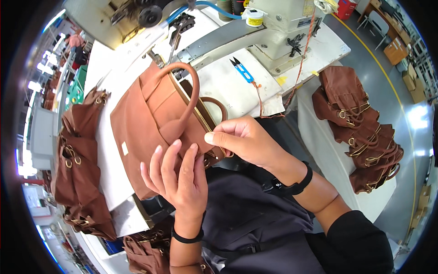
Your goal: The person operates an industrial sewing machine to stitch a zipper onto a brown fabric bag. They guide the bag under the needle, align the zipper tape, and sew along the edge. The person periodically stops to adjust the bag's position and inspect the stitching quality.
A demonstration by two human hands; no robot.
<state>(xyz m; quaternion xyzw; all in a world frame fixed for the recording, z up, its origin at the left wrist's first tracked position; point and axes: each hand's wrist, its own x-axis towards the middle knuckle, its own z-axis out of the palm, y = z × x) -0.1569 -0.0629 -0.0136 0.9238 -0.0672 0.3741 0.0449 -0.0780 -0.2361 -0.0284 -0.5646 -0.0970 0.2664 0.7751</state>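
Note:
A brown handbag [134, 123] with a rolled top handle [195, 91] lies tilted on the white sewing table in front of me. A gold-toothed zipper [200, 116] runs along its top opening. My right hand [251, 140] is closed in a pinch on the bag's edge by the zipper, thumb on top. Over the bag's near side, my left hand [179, 180] has its fingers spread, with the tips at the brown surface. Its palm appears to hold nothing. The bag's far end lies under the sewing machine's head, where the contact is hard to make out.
Blue-handled thread snips [242, 72] lie on the table beside the sewing machine [273, 41], tied to an orange cord [301, 68]. Brown bags are heaped at the right [344, 98] and hang along the left [77, 160]. A small white tub [254, 18] stands on the machine.

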